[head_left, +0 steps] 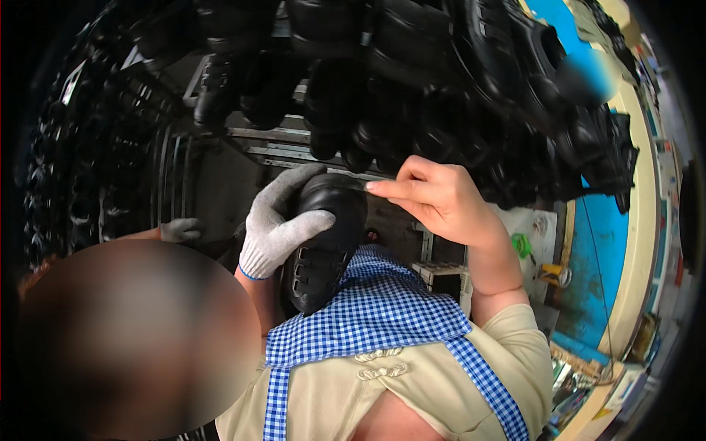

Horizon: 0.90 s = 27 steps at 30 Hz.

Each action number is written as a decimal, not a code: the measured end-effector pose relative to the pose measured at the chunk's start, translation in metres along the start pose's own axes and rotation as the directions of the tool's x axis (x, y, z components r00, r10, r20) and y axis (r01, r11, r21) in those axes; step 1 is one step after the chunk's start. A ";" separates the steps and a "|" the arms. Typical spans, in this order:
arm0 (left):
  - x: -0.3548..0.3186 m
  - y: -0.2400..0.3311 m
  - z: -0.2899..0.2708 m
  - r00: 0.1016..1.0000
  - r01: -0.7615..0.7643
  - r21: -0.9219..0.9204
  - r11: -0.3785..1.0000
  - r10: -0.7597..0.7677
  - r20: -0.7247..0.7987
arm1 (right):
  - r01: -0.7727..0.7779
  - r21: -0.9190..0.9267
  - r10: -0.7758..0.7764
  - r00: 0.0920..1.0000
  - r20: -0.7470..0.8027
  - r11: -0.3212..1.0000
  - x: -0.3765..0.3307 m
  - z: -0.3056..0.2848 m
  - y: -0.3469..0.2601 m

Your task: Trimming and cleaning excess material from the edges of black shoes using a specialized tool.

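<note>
A black leather shoe with several strap loops or lace openings is held upright in front of my apron, its rounded toe uppermost. My left hand, in a pale knitted glove with a blue cuff edge, is closed around the shoe's upper part, the thumb lying across its front. Bare and bent at the wrist, my right hand is pinched close to the toe's right edge. Something thin and dark runs from its fingertips to the shoe; I cannot make out what it is. The shoe's back is hidden.
Rows of black shoes hang or stand on metal racks ahead, with more racked shoes at the left. A co-worker's gloved hand is at the left. Rightward lie a blue surface, a green object and a yellow container.
</note>
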<state>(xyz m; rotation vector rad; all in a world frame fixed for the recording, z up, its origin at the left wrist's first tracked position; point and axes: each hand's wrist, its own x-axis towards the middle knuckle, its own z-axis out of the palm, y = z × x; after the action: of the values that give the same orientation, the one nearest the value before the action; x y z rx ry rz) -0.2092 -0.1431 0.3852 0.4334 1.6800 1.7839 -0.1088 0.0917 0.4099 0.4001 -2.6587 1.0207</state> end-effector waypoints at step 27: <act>0.019 -0.035 0.197 0.818 0.094 0.124 0.988 -0.147 0.556 | -0.338 0.238 0.410 0.813 -0.414 0.911 -0.212 -0.056 -0.001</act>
<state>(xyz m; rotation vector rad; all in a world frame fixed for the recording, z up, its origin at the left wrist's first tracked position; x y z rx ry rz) -0.0905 0.0191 0.3729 0.7914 1.3271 1.3102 0.0960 0.1630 0.3781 -0.3300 -2.2707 1.2529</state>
